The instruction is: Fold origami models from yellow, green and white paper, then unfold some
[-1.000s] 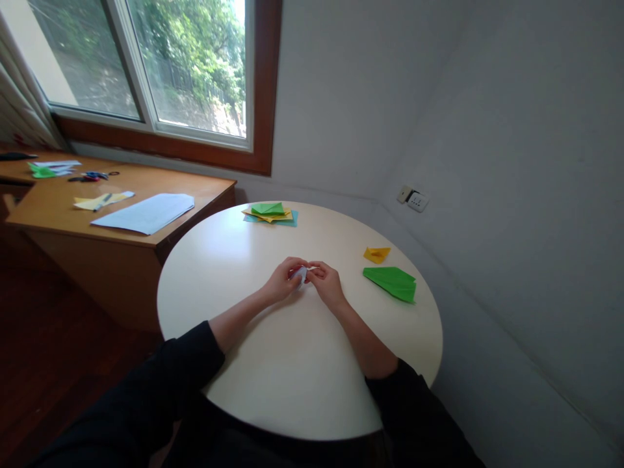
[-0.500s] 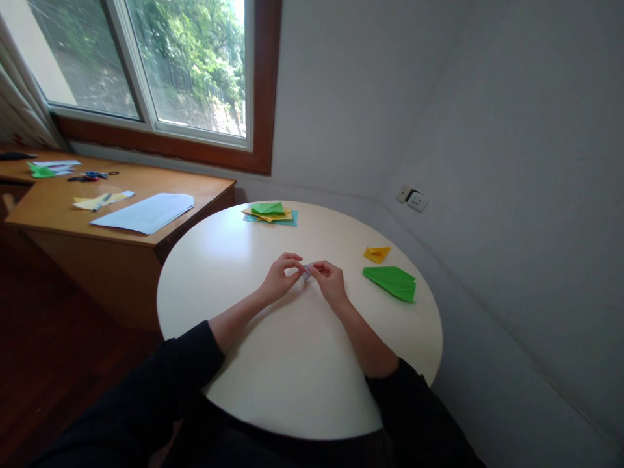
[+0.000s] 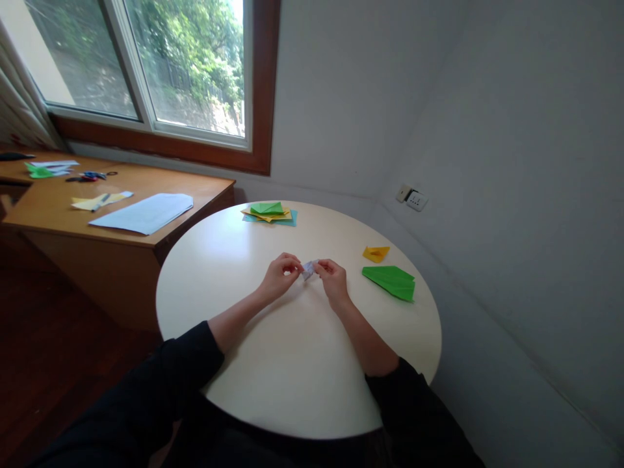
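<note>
Two hands meet over the middle of the round white table (image 3: 253, 390), and I see both pinching one small folded piece of pale paper (image 3: 308, 268). My left hand (image 3: 279, 276) grips its left end between thumb and fingertips, fingers curled; my right hand (image 3: 334, 281) nips the right end the same way. The paper sits between the two hands, touching both and held just above the tabletop; its exact shape is too small for me to tell.

On the table to the right of the hands lies a small yellow folded piece (image 3: 376, 253), and just nearer me than that a green paper plane (image 3: 390, 282), both well apart from the hands. At the table's far edge rests a stack of green, yellow and blue sheets (image 3: 270, 212). Left of the table stands a wooden desk (image 3: 146, 244) carrying a pale blue sheet (image 3: 142, 212), with scissors (image 3: 88, 176) further back.
</note>
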`<state>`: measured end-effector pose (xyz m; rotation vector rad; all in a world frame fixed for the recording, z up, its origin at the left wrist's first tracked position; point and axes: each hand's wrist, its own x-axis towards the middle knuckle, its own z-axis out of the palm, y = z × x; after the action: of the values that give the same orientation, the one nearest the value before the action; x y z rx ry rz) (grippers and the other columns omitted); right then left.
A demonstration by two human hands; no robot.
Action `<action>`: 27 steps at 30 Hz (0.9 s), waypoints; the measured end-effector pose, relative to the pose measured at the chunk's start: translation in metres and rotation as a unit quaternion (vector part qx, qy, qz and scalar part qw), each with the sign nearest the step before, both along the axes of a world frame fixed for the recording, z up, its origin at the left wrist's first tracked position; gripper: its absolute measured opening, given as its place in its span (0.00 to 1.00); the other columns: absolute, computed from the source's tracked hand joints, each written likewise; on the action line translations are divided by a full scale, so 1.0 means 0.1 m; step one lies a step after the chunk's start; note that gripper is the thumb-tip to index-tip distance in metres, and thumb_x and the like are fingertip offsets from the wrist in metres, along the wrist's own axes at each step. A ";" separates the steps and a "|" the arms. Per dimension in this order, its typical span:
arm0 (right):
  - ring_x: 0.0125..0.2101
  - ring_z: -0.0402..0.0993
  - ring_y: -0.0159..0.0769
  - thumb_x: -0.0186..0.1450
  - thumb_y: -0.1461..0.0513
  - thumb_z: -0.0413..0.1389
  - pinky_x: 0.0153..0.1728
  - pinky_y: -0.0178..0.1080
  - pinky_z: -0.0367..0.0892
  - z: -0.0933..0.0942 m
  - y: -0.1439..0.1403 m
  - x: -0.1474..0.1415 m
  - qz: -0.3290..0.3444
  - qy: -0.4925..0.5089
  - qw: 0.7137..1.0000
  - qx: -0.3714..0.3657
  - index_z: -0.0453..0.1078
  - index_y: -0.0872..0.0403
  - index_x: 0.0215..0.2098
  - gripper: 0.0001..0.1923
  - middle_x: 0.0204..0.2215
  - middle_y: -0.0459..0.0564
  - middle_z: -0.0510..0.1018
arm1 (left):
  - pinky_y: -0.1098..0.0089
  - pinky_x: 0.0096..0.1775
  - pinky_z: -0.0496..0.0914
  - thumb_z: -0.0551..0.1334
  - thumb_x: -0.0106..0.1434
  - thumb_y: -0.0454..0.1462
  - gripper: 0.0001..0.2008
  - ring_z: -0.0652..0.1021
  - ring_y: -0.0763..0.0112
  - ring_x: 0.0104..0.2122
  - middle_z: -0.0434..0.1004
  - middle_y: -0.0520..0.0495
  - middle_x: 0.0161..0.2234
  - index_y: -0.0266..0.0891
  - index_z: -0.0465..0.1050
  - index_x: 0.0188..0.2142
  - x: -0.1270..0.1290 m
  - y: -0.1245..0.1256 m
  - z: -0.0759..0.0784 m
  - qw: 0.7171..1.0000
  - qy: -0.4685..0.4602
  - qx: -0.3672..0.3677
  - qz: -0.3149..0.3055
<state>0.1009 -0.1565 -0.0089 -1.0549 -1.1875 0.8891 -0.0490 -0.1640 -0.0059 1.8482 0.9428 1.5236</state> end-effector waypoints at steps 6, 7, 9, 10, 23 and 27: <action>0.26 0.65 0.30 0.47 0.57 0.59 0.30 0.34 0.60 0.03 -0.01 0.02 -0.042 0.023 0.999 -0.020 0.70 0.55 0.22 0.09 0.22 0.43 0.73 | 0.71 0.33 0.70 0.60 0.50 0.30 0.03 0.73 0.73 0.31 0.69 0.47 0.30 0.36 0.72 0.22 0.01 -0.01 0.01 0.999 -0.023 -0.018 -0.013; 0.26 0.65 0.30 0.47 0.57 0.59 0.30 0.34 0.60 0.03 0.00 0.02 -0.044 0.030 0.998 -0.023 0.70 0.55 0.22 0.09 0.22 0.43 0.73 | 0.71 0.33 0.70 0.60 0.49 0.30 0.03 0.73 0.74 0.30 0.70 0.48 0.29 0.36 0.72 0.22 0.01 -0.01 0.01 0.999 -0.028 -0.024 -0.015; 0.26 0.65 0.30 0.46 0.57 0.60 0.30 0.34 0.60 0.03 0.01 0.02 -0.042 0.047 0.997 -0.032 0.70 0.55 0.22 0.10 0.22 0.43 0.74 | 0.71 0.32 0.70 0.59 0.49 0.30 0.03 0.73 0.75 0.28 0.69 0.49 0.29 0.35 0.70 0.21 0.02 -0.02 0.01 0.997 -0.051 -0.044 -0.029; 0.26 0.65 0.30 0.46 0.57 0.60 0.30 0.34 0.60 0.02 0.01 0.02 -0.040 0.056 0.997 -0.036 0.70 0.55 0.22 0.10 0.22 0.43 0.74 | 0.70 0.33 0.71 0.59 0.49 0.29 0.03 0.73 0.76 0.27 0.69 0.49 0.29 0.35 0.69 0.21 0.02 -0.02 0.01 0.995 -0.066 -0.058 -0.039; 0.21 0.65 0.27 0.42 0.59 0.61 0.27 0.33 0.62 0.00 0.04 0.04 -0.009 0.134 0.987 -0.088 0.69 0.55 0.21 0.09 0.19 0.42 0.73 | 0.68 0.35 0.71 0.53 0.47 0.28 0.05 0.74 0.75 0.28 0.74 0.48 0.31 0.35 0.63 0.19 0.02 -0.02 0.01 0.989 -0.071 -0.126 -0.042; 0.20 0.65 0.27 0.43 0.59 0.61 0.25 0.33 0.62 0.00 0.04 0.04 -0.016 0.137 0.986 -0.088 0.69 0.55 0.20 0.09 0.19 0.42 0.72 | 0.71 0.33 0.69 0.52 0.46 0.28 0.05 0.73 0.74 0.28 0.74 0.48 0.29 0.36 0.62 0.18 0.01 -0.03 0.03 0.992 -0.054 -0.110 -0.026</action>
<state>0.1049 -0.1523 -0.0093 -1.0500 -0.8719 1.0906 -0.0481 -0.1667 -0.0026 1.6071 0.9631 1.4121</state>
